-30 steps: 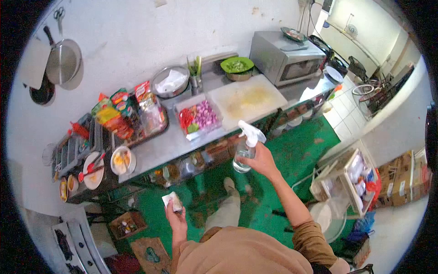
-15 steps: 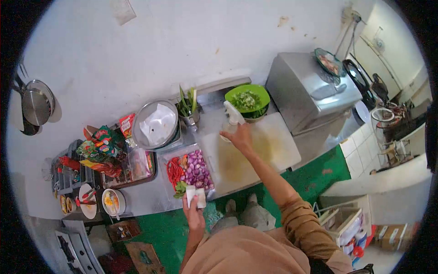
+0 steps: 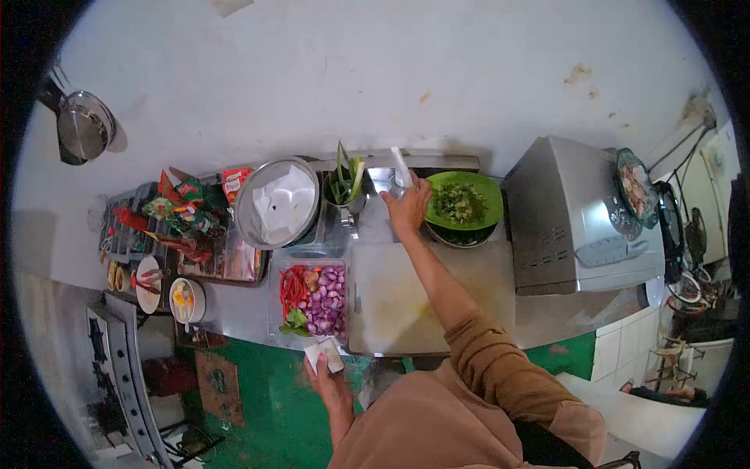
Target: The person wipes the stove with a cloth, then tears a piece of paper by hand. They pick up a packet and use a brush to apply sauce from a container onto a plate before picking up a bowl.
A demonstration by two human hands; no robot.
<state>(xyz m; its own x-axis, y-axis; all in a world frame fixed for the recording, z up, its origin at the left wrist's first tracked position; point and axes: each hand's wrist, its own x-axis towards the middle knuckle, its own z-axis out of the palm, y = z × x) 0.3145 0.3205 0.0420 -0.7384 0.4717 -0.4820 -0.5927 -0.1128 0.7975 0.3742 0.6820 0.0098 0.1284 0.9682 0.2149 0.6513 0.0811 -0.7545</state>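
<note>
My right hand is at the back of the counter, closed around a clear spray bottle with a white top; the bottle's body is mostly hidden. Just right of it, a green plate of chopped greens rests on a bowl. Low at the counter's front edge, my left hand grips a folded white tissue. Above that hand is a clear tray holding red chillies, shallots and green leaves. A white cutting board with a yellowish stain lies beneath my right forearm.
A metal bowl lined with white paper and a cup of leeks stand behind the tray. On the right is a silver box-shaped appliance with a knife on top. Seasoning packets and a white bowl are leftward.
My right hand has carried the spray bottle from over the cutting board to the back of the counter. My left hand still holds the tissue near the front edge. The view has turned.
</note>
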